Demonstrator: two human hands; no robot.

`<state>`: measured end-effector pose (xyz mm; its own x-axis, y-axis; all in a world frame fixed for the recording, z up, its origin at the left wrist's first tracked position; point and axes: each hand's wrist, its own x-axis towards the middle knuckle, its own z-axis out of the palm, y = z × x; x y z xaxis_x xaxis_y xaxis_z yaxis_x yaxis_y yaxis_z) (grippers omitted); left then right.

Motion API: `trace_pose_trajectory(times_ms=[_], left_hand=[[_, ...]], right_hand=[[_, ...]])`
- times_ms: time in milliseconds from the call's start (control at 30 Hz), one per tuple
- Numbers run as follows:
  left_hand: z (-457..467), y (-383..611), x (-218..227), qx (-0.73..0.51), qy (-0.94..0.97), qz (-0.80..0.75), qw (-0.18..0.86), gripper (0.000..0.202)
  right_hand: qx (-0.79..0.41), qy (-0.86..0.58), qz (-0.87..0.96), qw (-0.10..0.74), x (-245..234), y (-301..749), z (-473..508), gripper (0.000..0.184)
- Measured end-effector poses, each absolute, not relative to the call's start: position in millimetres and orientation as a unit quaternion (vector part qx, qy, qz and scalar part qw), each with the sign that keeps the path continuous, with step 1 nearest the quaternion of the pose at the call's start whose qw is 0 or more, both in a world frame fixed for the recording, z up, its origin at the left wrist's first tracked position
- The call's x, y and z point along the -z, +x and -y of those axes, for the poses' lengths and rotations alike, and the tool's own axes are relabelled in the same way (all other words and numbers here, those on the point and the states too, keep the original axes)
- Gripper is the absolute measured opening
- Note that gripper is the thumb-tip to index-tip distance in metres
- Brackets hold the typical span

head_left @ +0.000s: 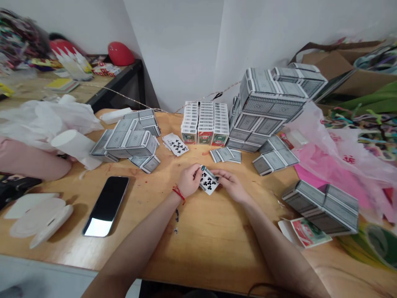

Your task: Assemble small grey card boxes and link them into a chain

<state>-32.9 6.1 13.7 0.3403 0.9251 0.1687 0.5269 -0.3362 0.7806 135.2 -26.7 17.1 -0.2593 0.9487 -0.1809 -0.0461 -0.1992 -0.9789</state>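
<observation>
You're pinching white, rectangular, black-clubbed playing cards (209, 183) by opposite edges, left hand (190, 181) and right hand (232, 185), at the tan wooden bench (214, 244); resting or lifted, can't tell. Probably handling light, springy, slippery; edges suit gripping.

Card boxes (205, 137) behind playing cards (209, 183), phone (106, 206) at left

Left fingers (196, 170) hide one corner of the clubs playing card (209, 183), right fingers (223, 175) part of its edge. The picture's right side cuts off a green roll (381, 244); its left, a pink cylinder (31, 159).
</observation>
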Motion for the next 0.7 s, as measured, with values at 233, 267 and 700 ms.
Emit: trace_pose_trajectory(times_ms=[233, 267, 700], left_hand=[[-7.0, -32.8, -10.7, -0.341, 0.726, -0.506, 0.318, 0.025], [-6.8, -32.6, -11.0, -0.343, 0.725, -0.506, 0.318, 0.025], [-0.3, -26.0, -14.7, -0.257, 0.796, -0.433, 0.336, 0.023]], right_hand=[[-0.649, -0.436, 0.451, 0.43, -14.7, 136.0, 25.7, 0.032], [-0.652, -0.434, 0.447, 0.433, -14.3, 135.9, 25.6, 0.031], [-0.642, -0.473, 0.424, 0.429, -13.3, 133.3, 23.8, 0.022]])
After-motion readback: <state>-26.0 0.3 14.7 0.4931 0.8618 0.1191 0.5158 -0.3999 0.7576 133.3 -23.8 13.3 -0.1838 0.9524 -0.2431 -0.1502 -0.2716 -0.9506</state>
